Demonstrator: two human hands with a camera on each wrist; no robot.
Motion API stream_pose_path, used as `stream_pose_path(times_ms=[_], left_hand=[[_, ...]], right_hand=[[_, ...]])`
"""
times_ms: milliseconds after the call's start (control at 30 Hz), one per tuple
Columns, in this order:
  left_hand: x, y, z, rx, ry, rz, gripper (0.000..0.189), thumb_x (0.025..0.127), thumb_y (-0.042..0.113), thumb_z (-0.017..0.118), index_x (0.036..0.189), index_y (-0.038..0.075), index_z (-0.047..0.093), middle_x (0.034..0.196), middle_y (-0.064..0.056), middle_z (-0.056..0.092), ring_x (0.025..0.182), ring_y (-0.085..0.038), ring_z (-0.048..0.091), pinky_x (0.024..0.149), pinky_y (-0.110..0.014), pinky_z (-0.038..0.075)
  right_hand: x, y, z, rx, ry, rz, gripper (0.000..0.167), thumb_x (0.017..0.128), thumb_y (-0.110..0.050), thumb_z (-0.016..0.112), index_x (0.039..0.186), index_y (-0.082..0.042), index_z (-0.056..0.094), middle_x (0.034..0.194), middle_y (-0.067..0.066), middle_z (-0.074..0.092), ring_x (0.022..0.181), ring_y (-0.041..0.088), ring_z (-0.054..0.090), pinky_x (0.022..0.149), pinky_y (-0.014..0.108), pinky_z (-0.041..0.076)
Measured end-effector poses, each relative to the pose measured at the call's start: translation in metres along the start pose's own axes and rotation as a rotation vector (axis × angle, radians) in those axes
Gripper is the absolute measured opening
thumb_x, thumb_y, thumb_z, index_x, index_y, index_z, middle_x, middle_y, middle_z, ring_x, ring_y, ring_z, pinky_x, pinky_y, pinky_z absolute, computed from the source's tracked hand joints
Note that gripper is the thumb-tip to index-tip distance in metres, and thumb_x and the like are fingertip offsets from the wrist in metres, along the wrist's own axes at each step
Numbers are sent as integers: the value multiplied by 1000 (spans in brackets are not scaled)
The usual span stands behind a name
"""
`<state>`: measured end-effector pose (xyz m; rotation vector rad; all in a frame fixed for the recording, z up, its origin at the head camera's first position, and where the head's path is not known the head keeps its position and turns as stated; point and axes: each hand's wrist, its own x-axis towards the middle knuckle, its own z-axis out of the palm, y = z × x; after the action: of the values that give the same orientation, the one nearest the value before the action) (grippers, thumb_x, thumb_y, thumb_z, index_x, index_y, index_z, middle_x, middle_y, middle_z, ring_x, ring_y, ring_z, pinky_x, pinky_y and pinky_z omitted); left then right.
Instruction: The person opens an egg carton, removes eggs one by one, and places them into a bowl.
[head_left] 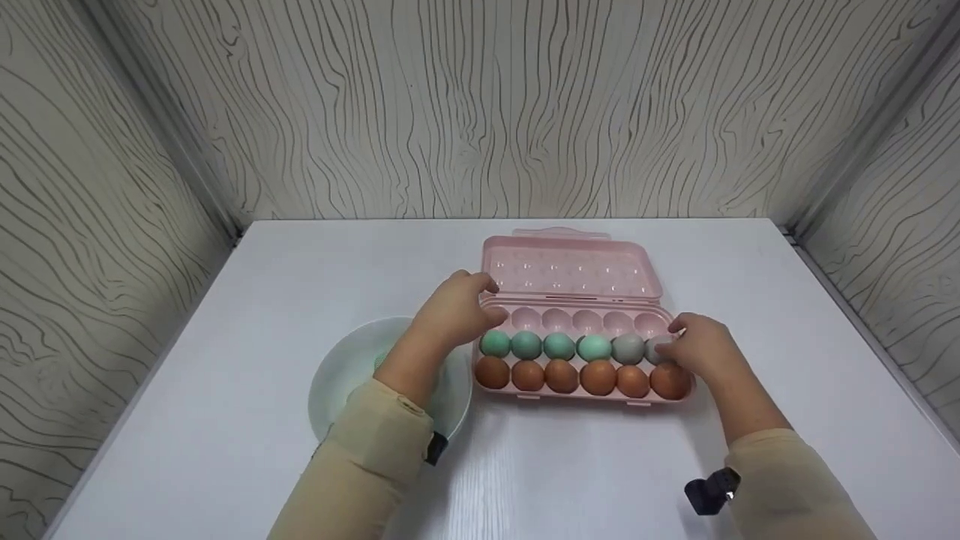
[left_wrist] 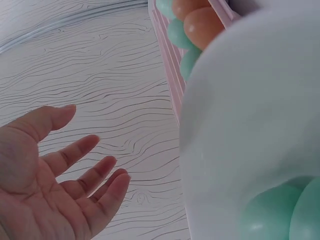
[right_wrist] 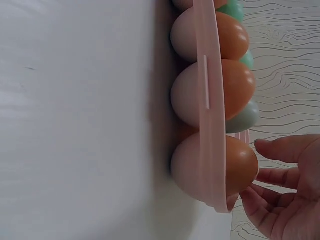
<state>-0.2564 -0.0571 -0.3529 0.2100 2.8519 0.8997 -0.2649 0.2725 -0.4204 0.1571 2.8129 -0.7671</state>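
A pink egg carton (head_left: 573, 307) lies with its lid raised; brown eggs (head_left: 561, 376) fill the front row and green to grey-green eggs (head_left: 559, 346) the middle row. At the carton's right end, my right hand (head_left: 701, 346) has thumb and fingers around the last grey-green egg (head_left: 654, 349) in its cup. In the right wrist view a brown egg (right_wrist: 241, 165) hides that egg. My left hand (head_left: 459, 313) hovers by the carton's left end, fingers loosely spread and holding nothing in the left wrist view. Under the left forearm stands a white bowl (head_left: 337, 367) with green eggs (left_wrist: 272, 212) inside.
The back row of cups (head_left: 557, 320) in the carton holds no eggs in the part that shows. Everything stands on a white table (head_left: 585, 472), with wood-patterned panels (head_left: 480, 112) behind and at both sides. Black wrist cameras (head_left: 711, 491) hang from the sleeves.
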Motion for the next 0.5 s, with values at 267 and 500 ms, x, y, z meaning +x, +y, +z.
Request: stream_pose_path(times_ms=[267, 500], left_hand=[[-1, 1, 4, -24, -41, -13, 37, 82, 26, 60, 117, 15, 57, 119, -7, 52, 104, -22, 51, 94, -40, 42], [0, 2, 4, -7, -39, -6, 38, 82, 27, 62, 118, 16, 57, 123, -8, 52, 110, -24, 52, 95, -41, 41]], right_hand=[[2, 0, 7, -28, 24, -56, 40, 80, -16, 63, 109, 8, 54, 95, 22, 57, 86, 32, 55, 73, 45, 46], [3, -2, 12, -79, 45, -55, 38, 76, -16, 62, 106, 6, 57, 96, 22, 58, 85, 33, 53, 74, 48, 44]])
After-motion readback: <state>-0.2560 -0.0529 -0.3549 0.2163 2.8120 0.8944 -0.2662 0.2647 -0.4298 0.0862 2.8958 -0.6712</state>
